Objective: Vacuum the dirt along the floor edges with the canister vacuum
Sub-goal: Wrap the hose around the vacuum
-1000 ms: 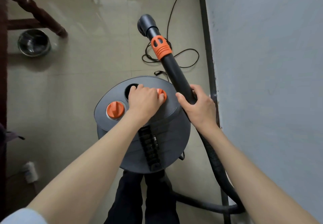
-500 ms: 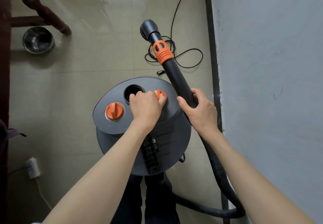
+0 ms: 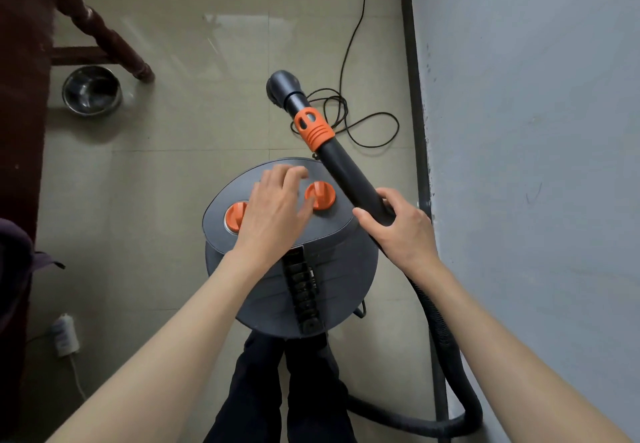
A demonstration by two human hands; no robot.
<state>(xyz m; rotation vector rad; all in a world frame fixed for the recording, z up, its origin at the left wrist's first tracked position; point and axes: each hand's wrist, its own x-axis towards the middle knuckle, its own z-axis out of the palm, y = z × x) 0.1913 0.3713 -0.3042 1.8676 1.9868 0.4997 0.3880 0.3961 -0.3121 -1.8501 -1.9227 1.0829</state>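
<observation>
A grey canister vacuum stands on the tiled floor in front of my legs. Its top carries two orange knobs: the right one fully visible, the left one partly under my wrist. My left hand hovers over the top with fingers spread and relaxed, holding nothing. My right hand grips the black wand, which has an orange collar and a round nozzle pointing away. The ribbed hose curves down along the wall.
A grey wall with a dark skirting strip runs along the right. A black power cord lies looped on the floor beyond the nozzle. A steel bowl and dark wooden furniture leg sit at upper left. A white plug lies at lower left.
My left hand has let go of the right orange knob and lifted with fingers spread, shifting left. The right hand keeps its hold on the wand.
</observation>
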